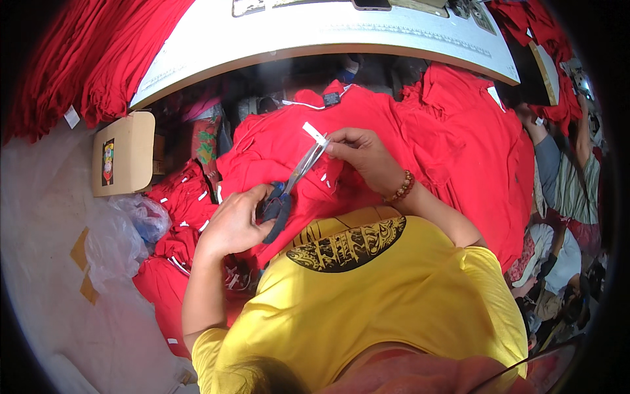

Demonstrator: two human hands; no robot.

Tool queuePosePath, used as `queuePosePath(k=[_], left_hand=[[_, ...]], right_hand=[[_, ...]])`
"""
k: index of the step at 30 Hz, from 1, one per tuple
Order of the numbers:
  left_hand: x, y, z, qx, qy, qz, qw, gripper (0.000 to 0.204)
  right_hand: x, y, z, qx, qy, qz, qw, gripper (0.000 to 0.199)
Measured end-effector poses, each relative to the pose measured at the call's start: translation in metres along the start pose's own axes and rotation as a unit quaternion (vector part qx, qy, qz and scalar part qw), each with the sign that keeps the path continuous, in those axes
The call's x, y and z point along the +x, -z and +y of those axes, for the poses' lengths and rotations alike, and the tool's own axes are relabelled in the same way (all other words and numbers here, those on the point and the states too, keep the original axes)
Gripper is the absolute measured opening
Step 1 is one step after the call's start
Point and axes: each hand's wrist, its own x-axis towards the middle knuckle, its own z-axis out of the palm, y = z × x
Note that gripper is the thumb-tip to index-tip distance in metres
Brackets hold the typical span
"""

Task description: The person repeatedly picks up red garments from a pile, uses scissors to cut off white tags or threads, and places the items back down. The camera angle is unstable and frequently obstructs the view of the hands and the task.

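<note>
White and narrow, a strip (312, 132) sits at the tips of the scissors (281, 211), above the red cloth (275, 154) gathered in front of the person. The right hand (367, 157) has thumb and forefinger pinched together, seemingly on the strip's lower end. The left hand (237, 220) is curled round the dark handles, its grip partly closed, blades angled up to meet the pinch. Whether the blades have cut anything cannot be told; the strip looks whole, so this piece seems unfinished. Further out, the smaller red heap (187, 190) at left carries several white tags, and a larger red pile (469, 157) lies at right; how much of either has been dealt with is unclear. Beyond stand a cardboard box (139, 154), a clear plastic bag (115, 246) and, across the far side, the white table (394, 33).
</note>
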Motion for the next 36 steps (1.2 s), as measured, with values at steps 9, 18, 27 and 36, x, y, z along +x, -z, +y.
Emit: queuePosePath(k=[9,18,27,36], left_hand=[[0.001,-0.008,-0.009,0.045,-0.046,0.008,0.998,0.041],[0.004,0.0,-0.015,-0.171,-0.004,0.062,0.983,0.022],[0.161,0.161,-0.037,0.218,0.153,0.259,0.928,0.045],[0.097,0.033,0.064,0.213,-0.045,0.135,0.967,0.061]], right_hand=[[0.0,0.004,0.006,-0.023,-0.015,-0.013,1.0,0.007],[0.005,0.008,0.022,-0.011,0.021,-0.004,1.0,0.011],[-0.018,0.046,0.037,-0.383,0.116,-0.062,0.915,0.042],[-0.025,0.04,0.03,-0.179,0.051,0.063,0.981,0.02]])
